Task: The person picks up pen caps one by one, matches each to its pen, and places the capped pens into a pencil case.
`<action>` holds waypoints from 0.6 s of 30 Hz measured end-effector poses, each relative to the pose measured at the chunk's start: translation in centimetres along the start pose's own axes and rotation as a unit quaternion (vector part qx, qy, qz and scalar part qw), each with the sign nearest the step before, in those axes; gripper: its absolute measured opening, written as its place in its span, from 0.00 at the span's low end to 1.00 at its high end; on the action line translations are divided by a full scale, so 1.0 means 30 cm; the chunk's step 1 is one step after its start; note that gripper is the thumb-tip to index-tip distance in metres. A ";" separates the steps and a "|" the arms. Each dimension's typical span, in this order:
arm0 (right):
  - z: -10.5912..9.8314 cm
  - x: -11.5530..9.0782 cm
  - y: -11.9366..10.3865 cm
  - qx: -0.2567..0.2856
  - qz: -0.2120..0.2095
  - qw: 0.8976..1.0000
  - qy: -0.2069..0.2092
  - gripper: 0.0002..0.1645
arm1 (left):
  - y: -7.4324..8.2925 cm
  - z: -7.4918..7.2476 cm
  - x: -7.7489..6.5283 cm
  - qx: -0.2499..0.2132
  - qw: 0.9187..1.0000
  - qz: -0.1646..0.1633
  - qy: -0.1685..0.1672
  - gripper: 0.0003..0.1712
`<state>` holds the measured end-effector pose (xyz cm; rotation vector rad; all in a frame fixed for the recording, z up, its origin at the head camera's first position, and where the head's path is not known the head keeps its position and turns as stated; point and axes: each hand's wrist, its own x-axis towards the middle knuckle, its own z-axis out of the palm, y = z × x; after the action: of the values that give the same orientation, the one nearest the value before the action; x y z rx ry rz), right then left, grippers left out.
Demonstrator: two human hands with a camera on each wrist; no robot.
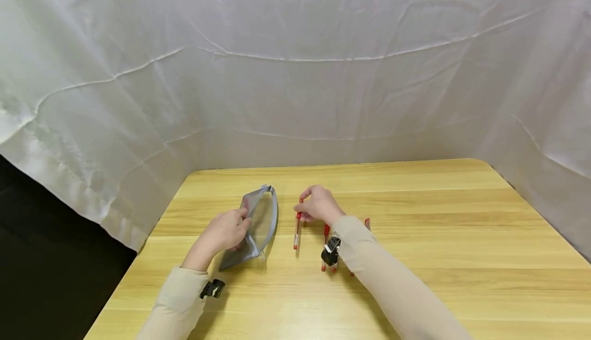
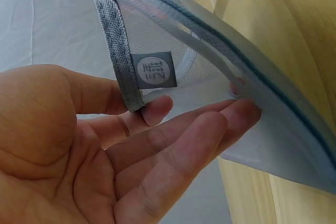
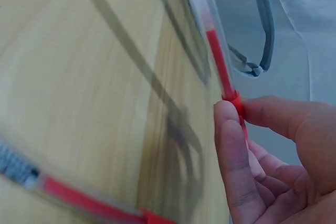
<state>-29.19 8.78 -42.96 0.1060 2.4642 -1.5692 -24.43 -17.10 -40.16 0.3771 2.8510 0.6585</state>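
My left hand [image 1: 225,231] holds a grey-blue mesh pouch [image 1: 264,219], tilted up with its mouth spread toward the right. In the left wrist view, thumb and fingers pinch the bound edge beside a small grey label [image 2: 155,70], while other fingers lie against the mesh. To the right of the pouch, my right hand [image 1: 319,205] pinches a clear-barrelled red pen [image 1: 297,232] near its upper end. The pen's lower end points toward me. Up close in the right wrist view, thumb and index finger grip the pen's red collar [image 3: 234,102].
Several more red pens [image 1: 326,231] lie on the wooden table [image 1: 438,227], partly hidden by my right wrist and sleeve. One pen's red end [image 1: 367,223] shows beyond the forearm. A pale cloth curtain [image 1: 323,99] hangs behind the table and along its sides.
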 end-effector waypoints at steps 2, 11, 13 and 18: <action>0.004 0.007 -0.009 0.009 -0.003 1.000 0.003 0.21 | 0.000 0.001 0.001 0.000 1.000 0.001 -0.001 0.14; 0.039 0.036 -0.038 0.046 -0.020 0.998 0.027 0.22 | 0.009 0.000 0.004 0.001 1.000 -0.001 -0.005 0.14; 0.050 0.039 -0.047 0.050 -0.027 0.998 0.035 0.21 | 0.009 0.001 0.004 0.002 1.000 0.000 -0.006 0.14; 0.079 0.040 -0.075 0.067 -0.035 0.996 0.053 0.20 | 0.012 0.001 0.005 -0.005 1.000 0.002 -0.009 0.15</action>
<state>-30.42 5.62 -42.19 0.1293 2.4642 -1.8026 -24.50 -16.74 -40.04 0.3853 2.8305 0.6668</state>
